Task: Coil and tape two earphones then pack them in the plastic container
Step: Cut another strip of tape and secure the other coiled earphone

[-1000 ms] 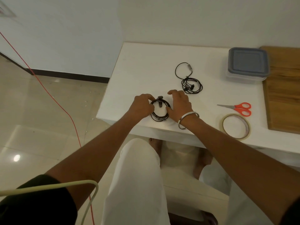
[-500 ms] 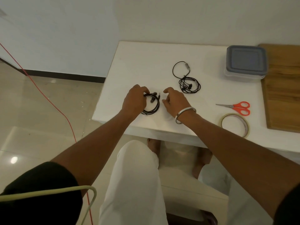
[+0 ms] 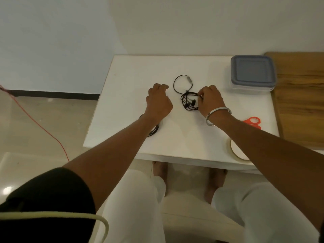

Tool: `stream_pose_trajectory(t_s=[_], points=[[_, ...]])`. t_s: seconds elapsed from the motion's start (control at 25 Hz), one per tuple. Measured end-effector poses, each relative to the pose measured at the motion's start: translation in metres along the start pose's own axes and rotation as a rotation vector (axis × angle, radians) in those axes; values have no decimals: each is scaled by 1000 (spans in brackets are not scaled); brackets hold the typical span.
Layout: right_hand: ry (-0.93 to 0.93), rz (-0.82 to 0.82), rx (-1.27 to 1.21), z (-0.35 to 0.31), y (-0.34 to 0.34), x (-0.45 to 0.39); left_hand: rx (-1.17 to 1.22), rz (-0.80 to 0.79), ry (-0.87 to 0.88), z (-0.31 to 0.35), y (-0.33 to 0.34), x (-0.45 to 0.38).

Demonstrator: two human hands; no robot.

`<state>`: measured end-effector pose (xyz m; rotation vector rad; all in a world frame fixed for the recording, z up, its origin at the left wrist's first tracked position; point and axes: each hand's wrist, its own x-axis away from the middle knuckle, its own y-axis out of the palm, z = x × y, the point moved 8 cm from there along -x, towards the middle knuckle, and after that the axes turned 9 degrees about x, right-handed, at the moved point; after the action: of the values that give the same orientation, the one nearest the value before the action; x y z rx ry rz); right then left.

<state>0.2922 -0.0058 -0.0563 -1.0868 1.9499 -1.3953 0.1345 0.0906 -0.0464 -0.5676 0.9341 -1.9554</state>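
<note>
1. My right hand [image 3: 209,99] is pinching the loose earphone [image 3: 188,100] mid-table [image 3: 184,137].
2. My left hand [image 3: 158,101] is hovering, loosely curled, holding nothing.
3. The coiled earphone [image 3: 155,129] is lying under my left forearm; the container [image 3: 252,74] is sitting closed, far right.

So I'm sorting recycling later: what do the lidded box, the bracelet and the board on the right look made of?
The square lidded container looks plastic: matte grey-blue lid, cloudy see-through base. The plain silver bangle on the right wrist looks like polished metal, catching a bright glint. The brown board looks like wood, with streaky grain; it could be laminate.
</note>
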Motion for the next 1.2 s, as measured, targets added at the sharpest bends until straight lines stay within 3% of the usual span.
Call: stream_pose_trajectory(t_s=[0.12, 0.48, 0.64, 0.72, 0.8, 0.96, 1.2], points=[[21, 21, -95, 5, 1, -8, 105, -49, -91, 0, 20, -39], [20, 49, -124, 14, 10, -14, 65, -76, -146, 18, 41, -81], [51, 50, -157, 16, 9, -14, 174, -114, -43, 44, 30, -61], [62, 36, -218, 18, 8, -12, 228, -132, 141, 61, 21, -43], [93, 39, -295, 25, 3, -10, 127, -209, 301, 75, 22, -21], [184, 81, -379, 43, -9, 0, -132, -312, 440, 82, 41, 12], [209, 97, -396, 57, -25, 15, -391, -283, 443, 76, 63, 28]])
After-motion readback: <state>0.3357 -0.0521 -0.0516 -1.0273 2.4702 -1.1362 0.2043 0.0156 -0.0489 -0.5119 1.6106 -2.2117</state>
